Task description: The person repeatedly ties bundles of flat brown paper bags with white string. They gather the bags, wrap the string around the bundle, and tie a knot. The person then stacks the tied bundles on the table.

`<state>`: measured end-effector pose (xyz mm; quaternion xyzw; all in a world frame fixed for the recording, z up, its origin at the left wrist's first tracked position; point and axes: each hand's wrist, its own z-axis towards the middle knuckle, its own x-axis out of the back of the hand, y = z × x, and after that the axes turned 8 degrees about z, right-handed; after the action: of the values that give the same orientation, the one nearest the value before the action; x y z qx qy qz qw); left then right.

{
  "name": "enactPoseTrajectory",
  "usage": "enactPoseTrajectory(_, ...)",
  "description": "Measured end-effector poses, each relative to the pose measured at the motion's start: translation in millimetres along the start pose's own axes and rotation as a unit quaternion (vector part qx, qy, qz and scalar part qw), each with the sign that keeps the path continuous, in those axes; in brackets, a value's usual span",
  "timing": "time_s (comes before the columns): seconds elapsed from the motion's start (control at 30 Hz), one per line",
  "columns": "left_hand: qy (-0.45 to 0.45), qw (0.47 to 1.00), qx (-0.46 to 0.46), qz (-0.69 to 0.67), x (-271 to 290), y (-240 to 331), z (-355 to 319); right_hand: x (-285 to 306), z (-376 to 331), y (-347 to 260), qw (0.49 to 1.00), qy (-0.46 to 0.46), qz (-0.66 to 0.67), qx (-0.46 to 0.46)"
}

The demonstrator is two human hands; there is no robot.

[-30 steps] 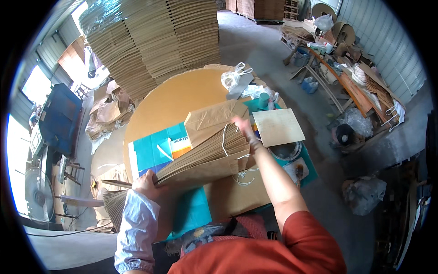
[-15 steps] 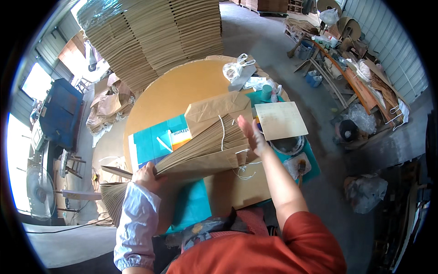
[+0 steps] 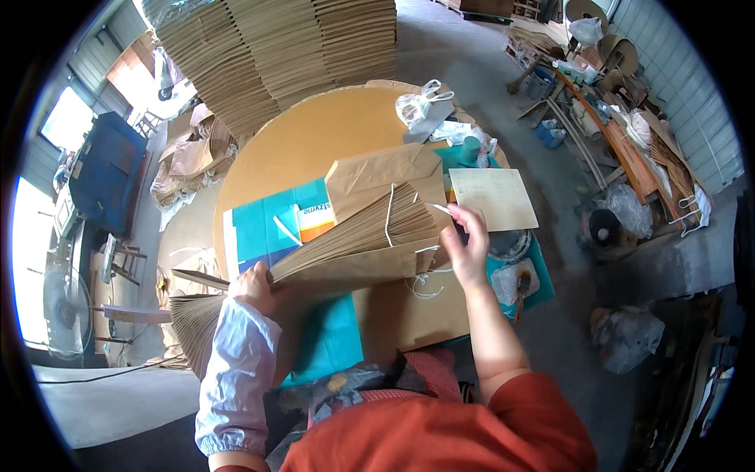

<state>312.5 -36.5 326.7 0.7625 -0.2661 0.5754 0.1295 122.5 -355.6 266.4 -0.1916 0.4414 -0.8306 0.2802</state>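
A thick fanned stack of brown kraft paper bags [image 3: 346,240] lies slantwise across the work surface in front of me. My left hand [image 3: 253,289], its arm in a pale sleeve cover, grips the stack's left part, with fingers closed over the folded edges. Beyond the stack's right end is my right hand [image 3: 469,245], fingers bent, with a short white string end [image 3: 440,208] at the fingertips. Another white string [image 3: 389,216] crosses the fanned edges. Loose white string [image 3: 425,291] lies in a tangle below the stack's right end. One flat brown bag [image 3: 385,177] rests behind it.
A round cardboard-topped table [image 3: 275,157] carries teal printed sheets [image 3: 330,346], a cream board [image 3: 494,198] over a round container [image 3: 511,245], a brush [image 3: 522,291] and a plastic bag [image 3: 417,106]. Tall bag stacks [image 3: 275,47] stand behind. A fan [image 3: 67,311] is at left.
My right hand has moved right, away from the stack's end; its spread fingers have bent in to the white string end. My left hand stays on the stack. The view has shifted slightly.
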Motion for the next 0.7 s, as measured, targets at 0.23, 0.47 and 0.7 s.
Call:
enactPoseTrajectory(0.23, 0.024, 1.0, -0.007, -0.01, 2, 5, 1, -19, -18, -12, 0.988, 0.07, -0.136, 0.016)
enactPoseTrajectory(0.47, 0.041, 0.999, -0.013, -0.016, -3, 3, 1, -27, -34, 6, 0.985, 0.126, 0.086, -0.082)
enactPoseTrajectory(0.7, 0.064, 0.998, -0.019, -0.016, -7, -4, -1, -23, -22, 7, 0.998, 0.043, 0.017, -0.041)
